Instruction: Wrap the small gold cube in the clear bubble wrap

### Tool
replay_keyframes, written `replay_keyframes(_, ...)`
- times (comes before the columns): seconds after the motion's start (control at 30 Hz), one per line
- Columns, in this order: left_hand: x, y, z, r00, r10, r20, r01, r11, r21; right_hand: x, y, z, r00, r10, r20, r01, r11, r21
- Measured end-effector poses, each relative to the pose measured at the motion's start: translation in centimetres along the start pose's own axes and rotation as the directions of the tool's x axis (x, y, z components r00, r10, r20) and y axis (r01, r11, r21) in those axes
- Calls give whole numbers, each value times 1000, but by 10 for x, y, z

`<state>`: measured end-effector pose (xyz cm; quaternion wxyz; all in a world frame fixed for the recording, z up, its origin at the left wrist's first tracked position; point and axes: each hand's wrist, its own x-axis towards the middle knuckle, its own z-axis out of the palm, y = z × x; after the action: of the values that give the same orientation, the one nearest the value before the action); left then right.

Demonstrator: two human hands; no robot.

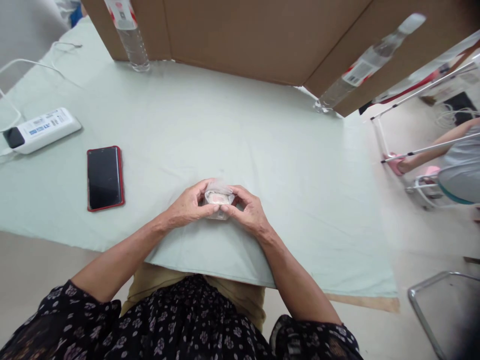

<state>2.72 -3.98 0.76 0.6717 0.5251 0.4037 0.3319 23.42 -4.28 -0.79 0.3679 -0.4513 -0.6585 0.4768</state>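
Both of my hands meet over the near middle of the pale green tablecloth (232,125). My left hand (187,206) and my right hand (249,212) each pinch a side of a small clear plastic packet (218,199) with something pinkish inside. The fingers of both hands are curled and pressed against the packet, which sits just above the cloth. What exactly the packet holds is too small to make out.
A black phone in a red case (104,177) lies to the left. A white power strip (41,130) with cables sits at the far left. Two clear water bottles (129,32) (365,62) stand against a cardboard screen (243,35). Another person (455,150) sits at right.
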Motion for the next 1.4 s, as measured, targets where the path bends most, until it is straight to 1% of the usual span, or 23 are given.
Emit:
replay_keyframes(0.1,1,-3,1,1000,13,7,-13,1000,-12,0,2,-4,999,-4,-49,3,1000,-9)
replay_keyframes(0.23,1,-4,0,1000,-29,-2,28,999,-46,0,0,-20,977,-4,-215,-2,1000,-30)
replay_keyframes(0.27,1,-4,0,999,-43,-2,42,998,-44,0,-1,-24,971,11,-237,-19,999,-29)
replay_keyframes(0.3,1,-4,0,999,-54,-1,54,998,-40,-1,-2,-27,971,33,-236,-40,999,-26)
replay_keyframes(0.37,0,-4,-1,998,-61,-6,61,998,-30,-2,-5,-30,982,64,-176,-71,997,-32)
replay_keyframes(0.43,-1,-5,-2,998,-65,-1,65,998,-20,-2,-8,-29,992,64,-107,-70,996,-58)
replay_keyframes(0.47,-1,-5,-2,998,-66,6,66,998,-14,-2,-9,-27,994,63,-91,-69,995,-68)
replay_keyframes(0.6,-2,-6,-2,997,-60,43,59,998,30,-2,-9,-22,992,107,-73,-111,992,-51)
replay_keyframes(0.73,-3,-5,-4,997,-40,62,33,994,103,-2,-7,-18,990,140,-7,-140,990,-6)
replay_keyframes(0.83,-3,-1,-4,996,-35,87,22,990,142,-3,-9,-16,986,164,19,-165,985,39)
replay_keyframes(0.97,-4,3,-4,992,-50,118,33,990,138,-3,-13,-14,982,186,40,-189,979,73)
replay_keyframes(1.1,-4,2,-3,988,-52,145,38,995,97,-4,-13,-15,982,166,95,-172,983,67)
replay_keyframes(1.17,-3,1,-4,988,-53,147,42,996,78,-4,-12,-13,989,128,79,-131,991,28)
replay_keyframes(1.27,-2,2,-4,989,-53,136,43,996,76,-5,-8,-6,997,78,7,-77,995,-62)
replay_keyframes(1.33,-1,2,-5,990,-53,127,42,995,87,-7,-5,-2,996,85,-30,-87,993,-84)
replay_keyframes(1.4,0,1,-5,990,-57,125,46,995,93,-9,-2,0,992,109,-57,-113,991,-72)
